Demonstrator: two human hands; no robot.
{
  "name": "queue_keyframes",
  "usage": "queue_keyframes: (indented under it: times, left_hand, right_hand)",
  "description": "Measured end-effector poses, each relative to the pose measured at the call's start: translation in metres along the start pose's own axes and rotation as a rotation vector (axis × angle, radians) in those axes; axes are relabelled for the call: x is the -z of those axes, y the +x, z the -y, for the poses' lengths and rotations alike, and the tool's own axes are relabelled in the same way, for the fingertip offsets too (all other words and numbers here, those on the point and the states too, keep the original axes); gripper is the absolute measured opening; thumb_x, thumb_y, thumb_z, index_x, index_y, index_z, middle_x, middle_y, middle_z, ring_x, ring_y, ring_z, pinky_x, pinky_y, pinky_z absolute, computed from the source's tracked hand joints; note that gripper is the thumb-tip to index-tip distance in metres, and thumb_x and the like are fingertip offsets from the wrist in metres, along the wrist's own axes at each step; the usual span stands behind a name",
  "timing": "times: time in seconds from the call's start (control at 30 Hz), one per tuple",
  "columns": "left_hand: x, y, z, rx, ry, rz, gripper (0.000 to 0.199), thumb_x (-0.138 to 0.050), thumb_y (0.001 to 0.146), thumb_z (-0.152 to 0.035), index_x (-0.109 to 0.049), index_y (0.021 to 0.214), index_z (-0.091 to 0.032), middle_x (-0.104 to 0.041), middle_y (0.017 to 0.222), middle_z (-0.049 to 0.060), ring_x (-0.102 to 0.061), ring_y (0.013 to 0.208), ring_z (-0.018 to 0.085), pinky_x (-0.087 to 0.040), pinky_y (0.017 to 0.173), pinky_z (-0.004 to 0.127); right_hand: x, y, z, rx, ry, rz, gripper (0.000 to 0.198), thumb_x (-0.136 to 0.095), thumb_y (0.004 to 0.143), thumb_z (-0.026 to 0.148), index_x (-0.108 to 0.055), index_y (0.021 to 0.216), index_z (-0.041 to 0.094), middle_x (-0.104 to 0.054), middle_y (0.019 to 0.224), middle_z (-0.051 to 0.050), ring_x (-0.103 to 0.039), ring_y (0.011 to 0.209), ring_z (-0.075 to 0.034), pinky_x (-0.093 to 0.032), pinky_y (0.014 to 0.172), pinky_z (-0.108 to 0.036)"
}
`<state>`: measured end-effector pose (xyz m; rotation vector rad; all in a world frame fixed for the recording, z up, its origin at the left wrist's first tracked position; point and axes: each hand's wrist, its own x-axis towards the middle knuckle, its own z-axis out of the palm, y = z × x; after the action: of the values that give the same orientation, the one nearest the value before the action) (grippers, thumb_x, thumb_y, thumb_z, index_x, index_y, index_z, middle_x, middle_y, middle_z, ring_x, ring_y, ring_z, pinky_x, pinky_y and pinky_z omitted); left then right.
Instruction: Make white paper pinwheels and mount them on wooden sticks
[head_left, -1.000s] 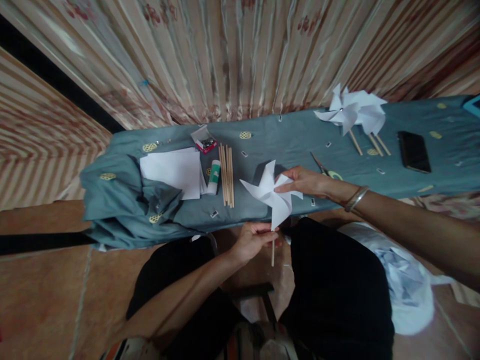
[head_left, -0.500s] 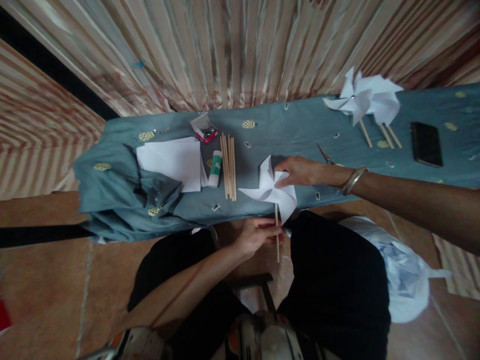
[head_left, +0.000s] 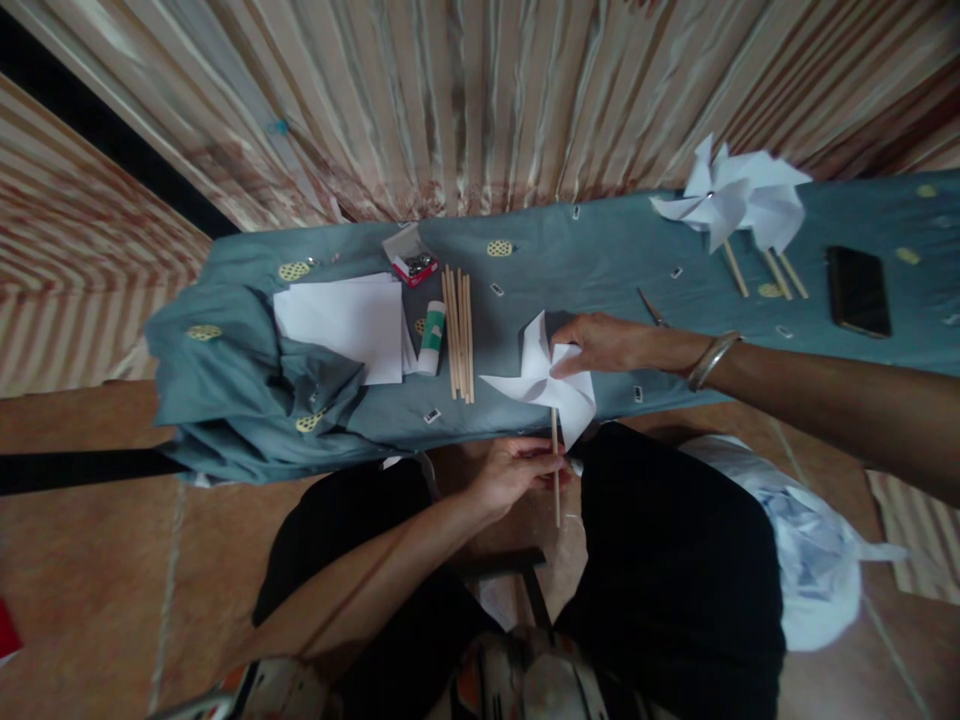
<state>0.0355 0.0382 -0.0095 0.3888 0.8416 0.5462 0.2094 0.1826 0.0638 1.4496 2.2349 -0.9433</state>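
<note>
A white paper pinwheel [head_left: 536,385] on a thin wooden stick [head_left: 556,430] is between my two hands at the table's front edge. My left hand [head_left: 517,472] pinches the stick below the blades, over my lap. From the right, my right hand [head_left: 592,345] has thumb and fingers closed on the pinwheel's upper right blade; part of that blade is hidden by the fingers. The stick's lower end sticks out below my left hand. Left of the pinwheel lie several loose wooden sticks [head_left: 459,335] and a green-and-white glue stick [head_left: 431,338].
A stack of white paper [head_left: 345,325] and a small open box of metal pins [head_left: 412,262] lie at left. At right are finished-looking pinwheels [head_left: 739,200], a phone [head_left: 859,290] and scissors [head_left: 651,307], partly hidden by my right arm. A white bag [head_left: 810,560] stands on the floor.
Both hands keep their hold on the pinwheel and its stick. The view has shifted very slightly; nothing else has visibly moved.
</note>
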Motion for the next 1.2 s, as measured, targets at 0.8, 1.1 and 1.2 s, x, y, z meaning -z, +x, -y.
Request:
queue_keyframes:
  times: [0.8, 1.1, 1.2]
  left_hand:
    - [0.002, 0.002, 0.001, 0.068, -0.020, 0.050, 0.053, -0.091, 0.043, -0.047, -0.071, 0.074, -0.009, -0.067, 0.070, 0.004, -0.067, 0.064, 0.017, -0.052, 0.072, 0.034]
    - [0.003, 0.001, 0.002, 0.080, -0.033, 0.036, 0.053, -0.091, 0.042, -0.048, -0.071, 0.073, -0.009, -0.067, 0.070, 0.004, -0.067, 0.063, 0.016, -0.052, 0.074, 0.035]
    - [0.002, 0.001, 0.002, 0.079, -0.018, 0.034, 0.053, -0.090, 0.043, -0.048, -0.071, 0.073, -0.009, -0.067, 0.070, 0.004, -0.066, 0.063, 0.016, -0.052, 0.074, 0.035]
  right_hand:
    - [0.018, 0.016, 0.007, 0.070, -0.022, 0.169, 0.019, -0.070, 0.074, 0.026, -0.075, 0.084, 0.011, -0.069, 0.070, -0.003, -0.056, 0.061, -0.013, -0.037, 0.060, -0.025]
    - [0.023, 0.012, 0.012, 0.051, 0.016, 0.215, 0.020, -0.070, 0.074, 0.031, -0.074, 0.079, 0.013, -0.070, 0.072, -0.004, -0.056, 0.065, -0.016, -0.037, 0.060, -0.027]
    - [0.021, 0.013, 0.011, 0.063, -0.036, 0.190, 0.022, -0.072, 0.074, 0.033, -0.075, 0.082, 0.013, -0.070, 0.074, -0.004, -0.057, 0.065, -0.016, -0.037, 0.061, -0.026]
